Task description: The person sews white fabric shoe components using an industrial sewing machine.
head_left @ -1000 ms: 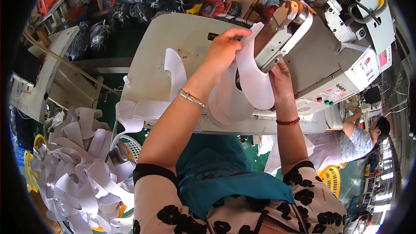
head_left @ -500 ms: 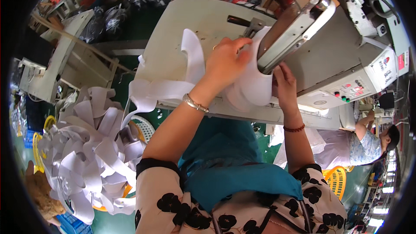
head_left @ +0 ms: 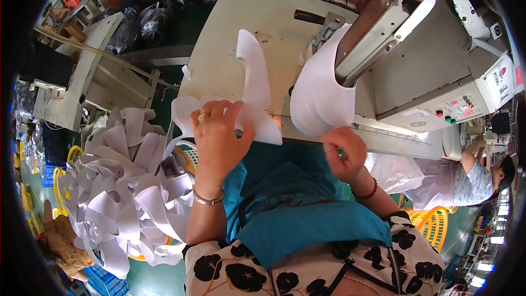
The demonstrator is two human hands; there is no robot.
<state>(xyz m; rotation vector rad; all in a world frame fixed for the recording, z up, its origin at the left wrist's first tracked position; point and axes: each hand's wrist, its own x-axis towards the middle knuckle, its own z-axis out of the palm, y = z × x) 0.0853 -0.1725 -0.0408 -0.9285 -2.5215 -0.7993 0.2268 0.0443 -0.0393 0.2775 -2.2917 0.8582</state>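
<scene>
Head view: the left hand [head_left: 218, 131] lies palm-down with fingers spread wide and flat on a white curved fabric piece [head_left: 253, 85] at the near edge of the cream work table [head_left: 241, 27]; one lobe of that piece stands up and curls away from the table while its lower part is pinned under the palm. The hand wears a ring and a metal bracelet [head_left: 208, 199] at the wrist. The right hand [head_left: 344, 152] sits just off the table's near edge, fingers curled narrow, pinching the lower rim of a second white piece [head_left: 319, 96]; whether the grip is closed on the fabric or only touching it cannot be told with certainty. This second piece hangs curved from under the arm of the sewing machine [head_left: 383, 33], touching the machine head, with a metal ruler strip [head_left: 383, 140] along the table edge below it. A red cord bracelet sits on the right wrist. To the left, beside the table, a large heap of similar white pieces [head_left: 120, 186] overflows a yellow basket [head_left: 76, 156]. A teal apron [head_left: 296, 203] covers the lap. Another person [head_left: 476, 172] sits at a neighbouring station to the right. Judged from this layout, one piece is at the machine and one is being staged on the table; the heap suggests a large quantity in the batch, though whether those pieces are finished or waiting cannot be told.
</scene>
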